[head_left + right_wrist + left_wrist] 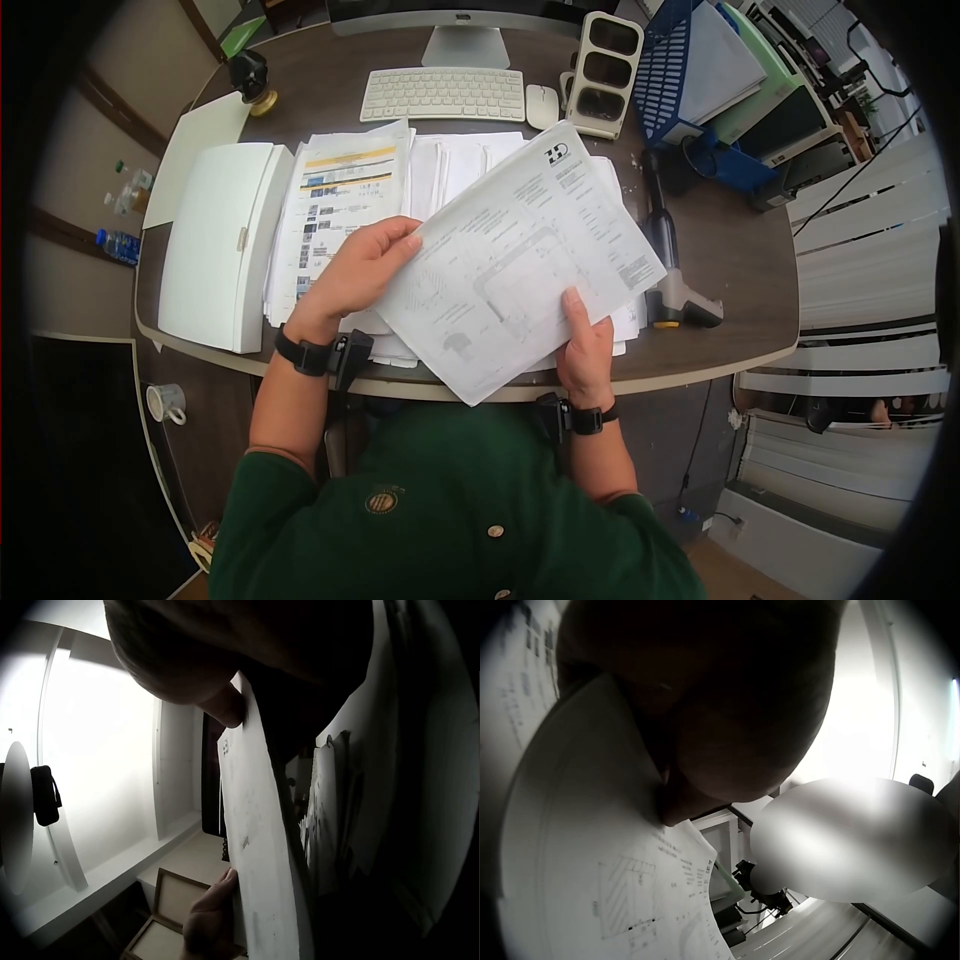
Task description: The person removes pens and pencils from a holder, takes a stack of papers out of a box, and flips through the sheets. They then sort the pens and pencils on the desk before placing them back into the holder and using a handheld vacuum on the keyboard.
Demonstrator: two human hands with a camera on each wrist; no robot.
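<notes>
Holding a printed drawing sheet up over the near side of the bench, right above the paper stacks, angled, bottom corner toward the green shirt. Left hand pinching the upper-left long edge, thumb on the printed face. Right hand pinching the opposite long edge, thumb on top there too. Can't see the fingertips behind the paper, and can't tell one page from a few thin ones.

As for doing this bit well: go light with both pinches, just enough not to drop or crease anything. Pull very gently outward to flatten the page. Looks a bit bowed in the left wrist view, though could just be lens distortion. Probably worth turning the sheet square-on for easier reading, with the corner logo as a handy guide to which way round. Slide the right thumb closer to the edge, so as not to cover or smudge any linework. Also lift clear of the loose pages underneath before swinging anything around, and mind the grey handheld tool just off to the right. No rush, really.
</notes>
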